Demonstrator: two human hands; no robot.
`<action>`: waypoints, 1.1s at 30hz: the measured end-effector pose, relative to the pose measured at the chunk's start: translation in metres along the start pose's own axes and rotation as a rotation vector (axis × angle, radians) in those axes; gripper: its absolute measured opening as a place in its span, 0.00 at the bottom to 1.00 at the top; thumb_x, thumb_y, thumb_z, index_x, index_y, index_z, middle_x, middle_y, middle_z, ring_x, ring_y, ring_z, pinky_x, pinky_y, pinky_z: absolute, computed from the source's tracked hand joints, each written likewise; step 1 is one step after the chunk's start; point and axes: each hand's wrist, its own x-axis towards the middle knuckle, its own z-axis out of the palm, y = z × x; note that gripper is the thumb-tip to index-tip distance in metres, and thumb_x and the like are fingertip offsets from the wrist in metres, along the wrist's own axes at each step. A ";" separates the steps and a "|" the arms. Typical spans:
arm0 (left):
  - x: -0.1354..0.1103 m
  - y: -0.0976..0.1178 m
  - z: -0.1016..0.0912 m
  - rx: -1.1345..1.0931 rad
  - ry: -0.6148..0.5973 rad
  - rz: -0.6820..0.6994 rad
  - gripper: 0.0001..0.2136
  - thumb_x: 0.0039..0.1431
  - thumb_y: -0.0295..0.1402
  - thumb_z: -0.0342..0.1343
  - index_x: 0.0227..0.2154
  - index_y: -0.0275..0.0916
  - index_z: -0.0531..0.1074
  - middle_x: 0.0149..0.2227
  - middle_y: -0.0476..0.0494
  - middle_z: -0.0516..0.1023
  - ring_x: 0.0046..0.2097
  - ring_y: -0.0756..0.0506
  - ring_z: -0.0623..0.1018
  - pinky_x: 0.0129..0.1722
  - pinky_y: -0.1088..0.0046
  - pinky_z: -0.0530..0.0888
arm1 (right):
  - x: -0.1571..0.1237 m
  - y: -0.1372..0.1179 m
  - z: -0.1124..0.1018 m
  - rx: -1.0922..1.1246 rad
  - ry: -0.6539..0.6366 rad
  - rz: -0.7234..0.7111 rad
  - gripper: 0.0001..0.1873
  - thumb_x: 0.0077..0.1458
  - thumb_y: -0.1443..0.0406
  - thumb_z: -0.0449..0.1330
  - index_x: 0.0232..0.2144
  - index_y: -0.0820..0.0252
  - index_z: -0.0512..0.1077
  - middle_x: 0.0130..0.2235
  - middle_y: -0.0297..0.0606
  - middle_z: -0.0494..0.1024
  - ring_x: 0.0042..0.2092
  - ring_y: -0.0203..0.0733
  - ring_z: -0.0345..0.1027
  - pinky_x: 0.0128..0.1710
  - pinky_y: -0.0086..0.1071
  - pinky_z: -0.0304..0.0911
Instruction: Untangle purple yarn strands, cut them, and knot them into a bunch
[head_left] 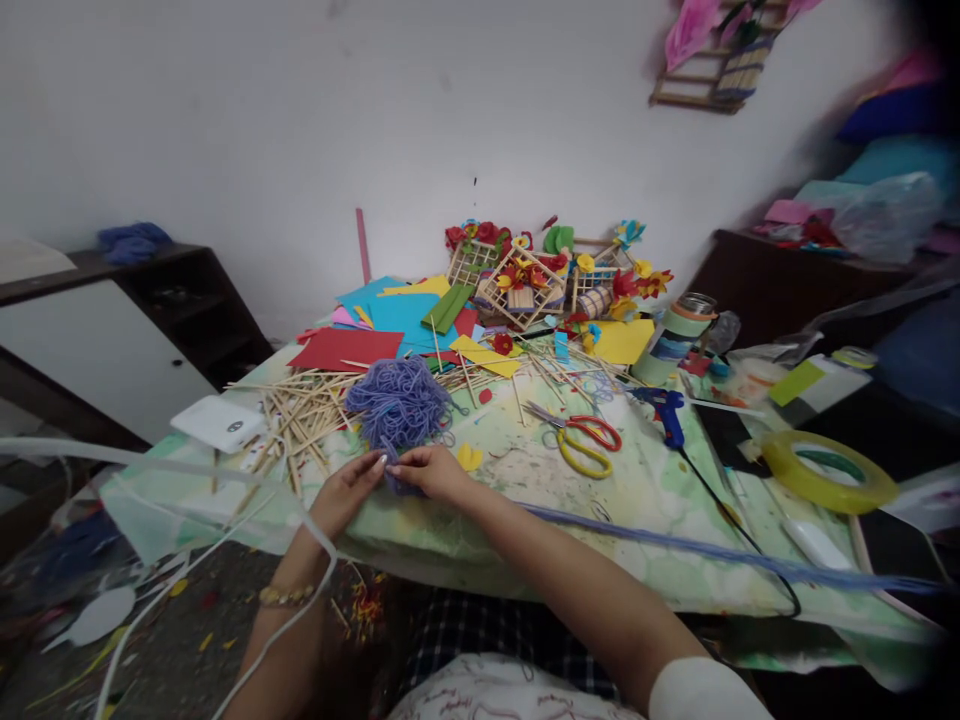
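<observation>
table [645, 500]: largest item in my view. pale green mottled cover, heavily cluttered.
coloured paper sheets [390, 315]: red, blue, green and yellow, lying flat at the far side, behind the yarn.
wooden sticks [300, 410]: loose heap to the left of the yarn bundle and partly under it. i judge they would snag loops if the bundle were dragged across them.
yarn bundle [397, 400]: purple loose tangle near the front edge of the table, just beyond both hands. i judge it light, soft, fully compressible, neither fragile nor slippery. it has no stiffness, so it would sag and shed loops if lifted by one thread. best hold: pinch a gathered tuft at the lower edge, or cup the whole mass.
yarn strand [675, 545]: flat band of purple threads running from the hands to the right along the front edge. limp; i judge it takes load only lengthwise.
left hand [346, 492]: fingertips closed in a narrow pinch on the bundle's lower edge.
right hand [431, 470]: fingers curled down on the same tuft, tip to tip with the left hand, closed on yarn.
tape roll [829, 470]: yellow, far right, well apart from the hands.
scissors [581, 440]: red and yellow handles, right of the bundle, untouched.
glue gun [664, 410]: blue, just beyond the scissors.
writing: i can read no brand, label or text at this sharpness.
</observation>
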 end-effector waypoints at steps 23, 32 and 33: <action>0.001 -0.001 0.016 -0.357 0.224 0.018 0.18 0.31 0.43 0.68 0.25 0.36 0.77 0.30 0.41 0.81 0.33 0.44 0.78 0.34 0.70 0.75 | -0.011 -0.014 -0.017 -0.253 0.326 -0.256 0.09 0.55 0.62 0.58 0.31 0.62 0.74 0.36 0.38 0.72 0.37 0.36 0.63 0.36 0.27 0.59; -0.007 0.007 0.025 -0.364 0.236 0.071 0.19 0.32 0.43 0.68 0.27 0.35 0.76 0.29 0.43 0.80 0.34 0.43 0.78 0.37 0.64 0.75 | -0.021 -0.021 -0.011 -0.387 0.066 -0.416 0.07 0.54 0.68 0.59 0.24 0.62 0.73 0.25 0.31 0.68 0.31 0.33 0.61 0.32 0.25 0.55; -0.008 0.008 0.027 -0.364 0.225 0.073 0.19 0.32 0.43 0.68 0.27 0.35 0.76 0.29 0.43 0.80 0.34 0.43 0.78 0.38 0.64 0.75 | -0.020 -0.019 -0.011 -0.388 0.059 -0.411 0.08 0.54 0.69 0.59 0.23 0.62 0.72 0.25 0.30 0.68 0.31 0.33 0.61 0.32 0.25 0.54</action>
